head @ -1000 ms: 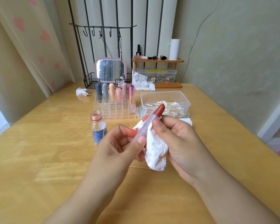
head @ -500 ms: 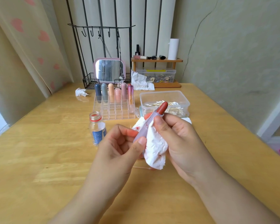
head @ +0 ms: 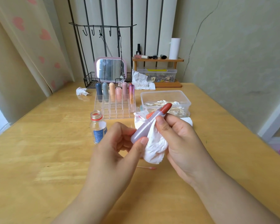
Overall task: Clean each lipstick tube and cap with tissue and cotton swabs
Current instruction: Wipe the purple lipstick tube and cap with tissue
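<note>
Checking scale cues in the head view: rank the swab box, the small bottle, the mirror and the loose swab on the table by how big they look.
1. Swab box, largest.
2. Mirror; it sits farther back, so its real size against the box is unsure.
3. Small bottle.
4. Loose swab, smallest.

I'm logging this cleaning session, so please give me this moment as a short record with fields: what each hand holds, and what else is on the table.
left hand: pinches the base of the lilac lipstick tube
right hand: holds the white tissue against the tube
lipstick: uncapped, red bullet exposed
organizer: clear, six capped lipsticks in the back row
swab box: clear, open, holds cotton swabs
bottle: small, uncapped
used swab: on the table, below the hands
</note>
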Demonstrator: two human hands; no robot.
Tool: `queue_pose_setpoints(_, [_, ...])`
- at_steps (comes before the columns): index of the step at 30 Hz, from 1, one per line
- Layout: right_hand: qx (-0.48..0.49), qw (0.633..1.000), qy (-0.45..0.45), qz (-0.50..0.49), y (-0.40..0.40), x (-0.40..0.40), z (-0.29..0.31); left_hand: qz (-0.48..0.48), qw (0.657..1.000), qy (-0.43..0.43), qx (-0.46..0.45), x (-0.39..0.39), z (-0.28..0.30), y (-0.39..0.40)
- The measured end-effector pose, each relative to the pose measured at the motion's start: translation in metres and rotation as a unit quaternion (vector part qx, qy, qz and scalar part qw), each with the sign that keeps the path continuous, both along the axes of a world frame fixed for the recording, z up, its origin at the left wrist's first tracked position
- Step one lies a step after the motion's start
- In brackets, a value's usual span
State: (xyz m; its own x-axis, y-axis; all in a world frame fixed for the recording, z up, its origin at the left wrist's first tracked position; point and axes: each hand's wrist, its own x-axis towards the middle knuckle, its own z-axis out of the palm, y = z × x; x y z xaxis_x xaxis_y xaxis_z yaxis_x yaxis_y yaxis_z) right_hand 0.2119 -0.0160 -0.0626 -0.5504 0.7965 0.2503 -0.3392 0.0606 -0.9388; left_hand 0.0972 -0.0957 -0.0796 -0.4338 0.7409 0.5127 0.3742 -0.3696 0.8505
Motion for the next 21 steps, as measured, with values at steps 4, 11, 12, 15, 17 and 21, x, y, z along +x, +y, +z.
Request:
queue_pose_setpoints(4, [0.013,1.000,0.004,0.009,0.002,0.002,0.003,-0.067,0.994,-0.065,-0.049,0.001,0.006,0.000])
queue_pose_setpoints(11, [0.010,0.999,-0.010,0.029,0.001,0.000,-0.001,-0.070,0.994,-0.069,-0.038,0.002,0.008,0.000])
queue_pose_setpoints(12, [0.016,0.999,-0.019,0.024,0.000,-0.001,-0.002,-0.046,0.997,-0.057,-0.031,0.002,0.007,-0.001])
queue_pose_setpoints(15, [0.024,0.999,-0.029,0.012,-0.002,-0.004,-0.004,0.020,1.000,0.004,-0.012,0.000,0.004,-0.001])
queue_pose_setpoints(17, [0.026,0.999,-0.019,0.015,-0.004,-0.003,-0.003,0.011,1.000,-0.021,-0.013,0.001,0.004,0.000])
queue_pose_setpoints(21, [-0.018,0.998,0.018,0.063,-0.009,0.000,0.006,-0.131,0.977,-0.165,-0.031,0.004,0.008,0.000])
